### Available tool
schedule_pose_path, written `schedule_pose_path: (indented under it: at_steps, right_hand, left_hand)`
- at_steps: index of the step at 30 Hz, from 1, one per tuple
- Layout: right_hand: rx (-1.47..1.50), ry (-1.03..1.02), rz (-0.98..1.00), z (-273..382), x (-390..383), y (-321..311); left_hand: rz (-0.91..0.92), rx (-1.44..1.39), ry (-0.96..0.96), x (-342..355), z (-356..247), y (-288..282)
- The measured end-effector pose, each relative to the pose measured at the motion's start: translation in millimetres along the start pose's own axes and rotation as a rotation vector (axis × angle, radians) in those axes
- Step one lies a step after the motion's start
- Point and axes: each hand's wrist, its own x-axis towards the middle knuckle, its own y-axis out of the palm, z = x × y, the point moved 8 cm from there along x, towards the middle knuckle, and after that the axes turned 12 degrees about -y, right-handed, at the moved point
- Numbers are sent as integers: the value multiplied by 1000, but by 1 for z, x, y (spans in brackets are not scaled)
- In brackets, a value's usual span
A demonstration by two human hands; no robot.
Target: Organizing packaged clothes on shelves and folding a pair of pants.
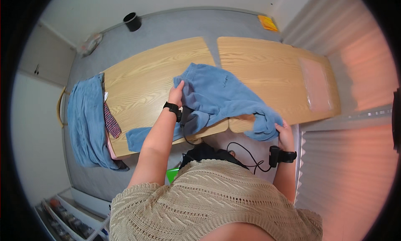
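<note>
A pair of blue fleece pants lies spread across two wooden tables, with small dark stitching near the hip. My left hand is closed on the waist end, thumb on top of the cloth. One leg runs toward the lower left under my left forearm, its end near the front edge. The other leg reaches to the right, and its bunched end hangs past the front edge. At that end my right hand pinches the fabric between thumb and fingers. Each wrist wears a black strap with a small device.
Folded blue clothes hang over the left end of the left table, beside a patterned cloth. A clear plastic sheet lies on the right table. A black bin stands on the floor behind. Black cable loops near my waist.
</note>
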Motion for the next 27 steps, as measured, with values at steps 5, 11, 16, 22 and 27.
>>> schedule_pose_path:
  at_steps: [5,11,16,22,27]
  right_hand:
    - [-82,-49,-102,8,-37,-147]
    - [-171,48,-68,-77,-46,-122]
    - [-316,-12,-334,-35,-72,-217]
    - [-293,-337,-543,32,-64,-251]
    - [-97,-401,-291,83,-53,-245]
  left_hand:
    - [340,70,28,-66,53,171]
    - [468,169,-33,-82,107,164]
    - [704,250,-83,-149,159,271]
    - [1068,591,11,-202,153,371]
    - [1160,777,104,-260,129,394]
